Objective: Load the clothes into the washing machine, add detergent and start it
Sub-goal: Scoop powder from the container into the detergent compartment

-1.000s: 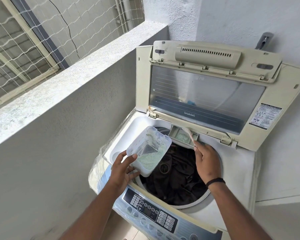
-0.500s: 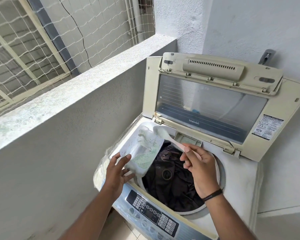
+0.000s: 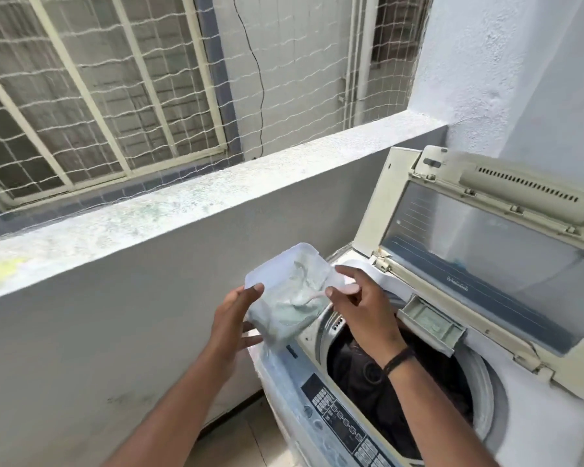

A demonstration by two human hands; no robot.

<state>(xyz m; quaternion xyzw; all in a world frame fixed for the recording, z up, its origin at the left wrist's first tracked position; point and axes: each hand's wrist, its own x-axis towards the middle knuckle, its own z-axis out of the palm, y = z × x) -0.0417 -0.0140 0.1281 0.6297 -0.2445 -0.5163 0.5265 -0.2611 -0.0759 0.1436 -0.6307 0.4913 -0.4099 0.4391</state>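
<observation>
A top-loading washing machine [image 3: 536,429] stands at the lower right with its lid [image 3: 486,254] raised. Dark clothes [image 3: 368,382] lie in the drum. The small detergent drawer [image 3: 432,321] at the drum's back rim holds pale green powder. My left hand [image 3: 233,318] holds a clear plastic detergent tub [image 3: 284,284] tilted, just left of the drum, with green-white powder inside. My right hand [image 3: 361,308] pinches the handle of a white plastic spoon [image 3: 321,294] whose bowl is down in the tub's powder.
The control panel [image 3: 344,426] runs along the machine's front edge. A grey parapet wall [image 3: 182,210] with a wide ledge runs along the left, topped by netting [image 3: 149,79]. A white wall [image 3: 520,79] stands behind the machine. Tiled floor [image 3: 246,439] shows below.
My right hand has brought the spoon from the detergent drawer back into the tub. The tub has shifted left, off the drum. The camera has turned left and up.
</observation>
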